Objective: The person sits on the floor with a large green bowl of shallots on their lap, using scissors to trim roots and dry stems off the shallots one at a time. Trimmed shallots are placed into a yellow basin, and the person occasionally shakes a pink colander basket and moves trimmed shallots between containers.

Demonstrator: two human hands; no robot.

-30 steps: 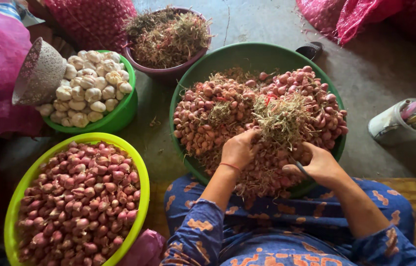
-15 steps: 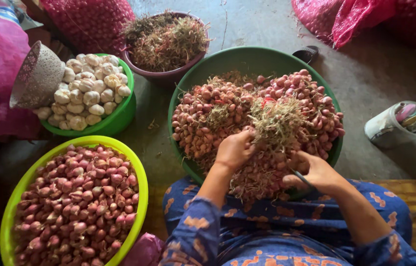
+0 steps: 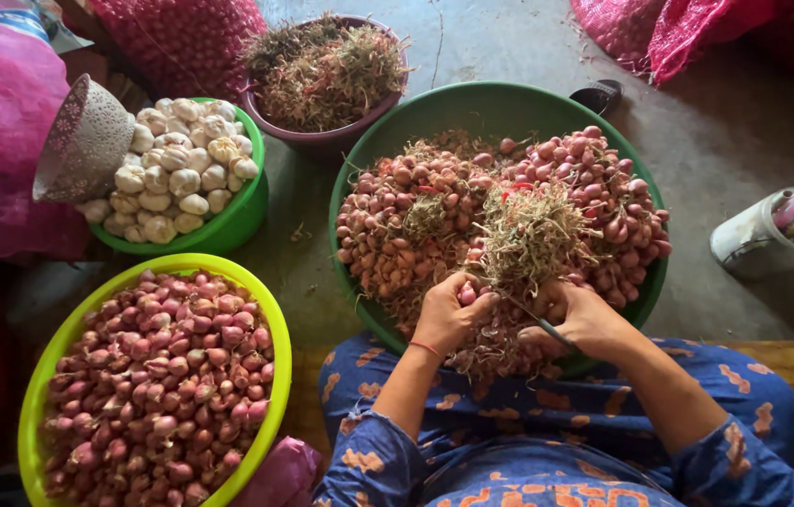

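A big dark green basin [image 3: 509, 103] in front of my knees is heaped with small red shallots [image 3: 603, 192] and a tangle of dry roots [image 3: 528, 235]. My left hand [image 3: 448, 314] pinches a shallot [image 3: 468, 294] at the near side of the heap. My right hand [image 3: 585, 319] grips a small knife [image 3: 528, 314] whose blade points at that shallot. Both hands rest over the basin's near rim, close together.
A lime green basin [image 3: 270, 310] of trimmed shallots sits at my left. Behind it stand a green bowl [image 3: 246, 211] of garlic bulbs, a lacy cone-shaped basket [image 3: 87, 141] and a maroon bowl [image 3: 322, 141] of cut roots. A white cup [image 3: 744, 249] of tools stands at right. Pink mesh sacks lie around.
My hands have drawn closer together at the near side of the heap. The left hand now holds one shallot up against the knife blade.
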